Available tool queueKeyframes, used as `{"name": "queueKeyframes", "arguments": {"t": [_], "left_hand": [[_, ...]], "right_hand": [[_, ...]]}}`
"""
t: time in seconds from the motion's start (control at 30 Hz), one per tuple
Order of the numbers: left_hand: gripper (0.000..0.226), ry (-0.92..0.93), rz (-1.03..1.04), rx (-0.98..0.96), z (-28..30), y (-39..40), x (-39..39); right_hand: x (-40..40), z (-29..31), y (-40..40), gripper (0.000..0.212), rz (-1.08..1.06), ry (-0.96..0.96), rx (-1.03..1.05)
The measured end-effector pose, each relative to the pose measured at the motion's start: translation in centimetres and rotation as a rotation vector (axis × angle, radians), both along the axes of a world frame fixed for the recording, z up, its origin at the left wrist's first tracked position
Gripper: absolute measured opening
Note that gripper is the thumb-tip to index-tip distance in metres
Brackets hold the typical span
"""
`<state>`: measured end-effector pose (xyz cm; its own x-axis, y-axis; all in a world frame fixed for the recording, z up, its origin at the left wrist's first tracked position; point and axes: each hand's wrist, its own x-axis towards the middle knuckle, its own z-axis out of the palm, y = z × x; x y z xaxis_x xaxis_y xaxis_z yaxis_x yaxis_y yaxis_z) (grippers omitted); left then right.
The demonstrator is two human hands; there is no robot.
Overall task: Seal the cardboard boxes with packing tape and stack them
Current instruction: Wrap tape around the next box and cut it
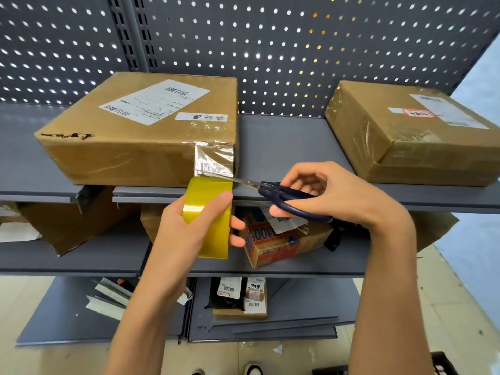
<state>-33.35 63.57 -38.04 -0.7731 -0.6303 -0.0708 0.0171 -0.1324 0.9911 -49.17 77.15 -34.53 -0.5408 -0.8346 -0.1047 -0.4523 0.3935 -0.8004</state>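
Nearest us, our left hand grips the yellow tape roll, and at its 3 o'clock our right hand grasps the scissors, blades laid across the tape strip just above the roll. We should keep the strip taut, cut close to the roll, then press the loose end flat. At 12 o'clock sits the left box on the shelf; at 2 o'clock, well apart, the right box.
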Motion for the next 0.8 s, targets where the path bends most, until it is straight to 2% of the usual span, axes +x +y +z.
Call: {"name": "queueKeyframes", "arguments": {"t": [0.27,0.8], "left_hand": [[0.032,-0.007,0.019,-0.01,0.05,0.13,-0.02],[0.034,-0.019,0.03,-0.015,0.2,0.27,-0.02]], "right_hand": [[-0.3,-0.36,0.02,0.046,0.009,0.012,-0.005],[-0.54,-0.33,0.68,0.051,0.036,0.002,-0.028]]}}
